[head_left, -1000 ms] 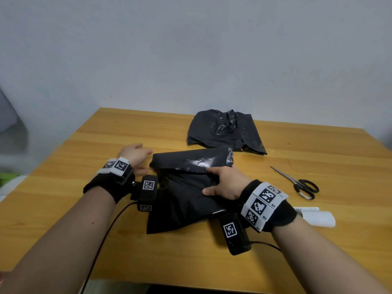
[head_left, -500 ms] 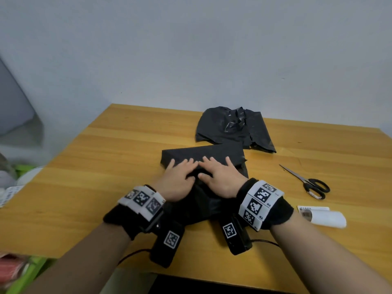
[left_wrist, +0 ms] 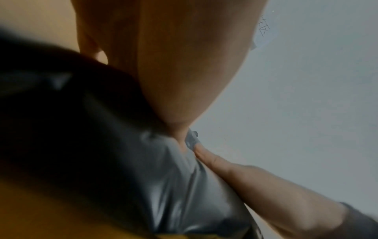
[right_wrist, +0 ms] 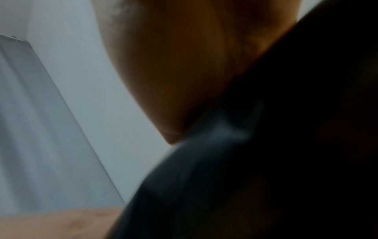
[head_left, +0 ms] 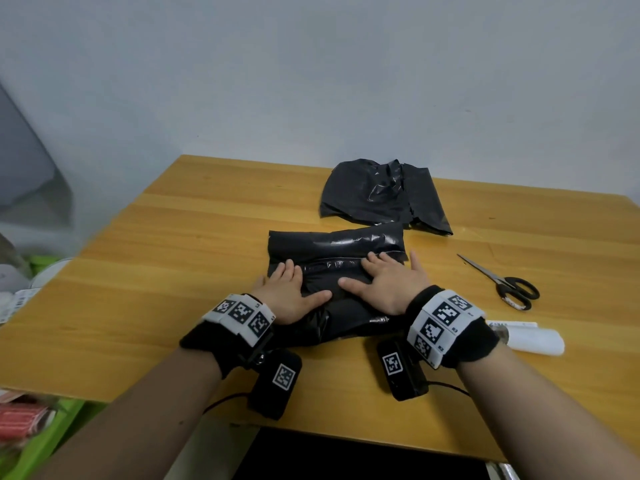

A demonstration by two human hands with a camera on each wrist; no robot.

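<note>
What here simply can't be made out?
- Head view: whether the bag holds anything; its black plastic, the left hand and the right hand cover it.
- Head view: the print by the white roll, too small.
- Wrist views: each hand's own fingers, mostly behind its blurred palm.

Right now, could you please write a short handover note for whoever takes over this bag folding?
Left hand: open, pressing flat on the black plastic bag, near its left edge.
Right hand: open, flat on the same bag, right side.
Done: the bag lies mid-table, its far part folded over into a band.
Left: probably flatten it and fold again. The second black bag lies crumpled behind, with scissors and a white roll to the right.
</note>
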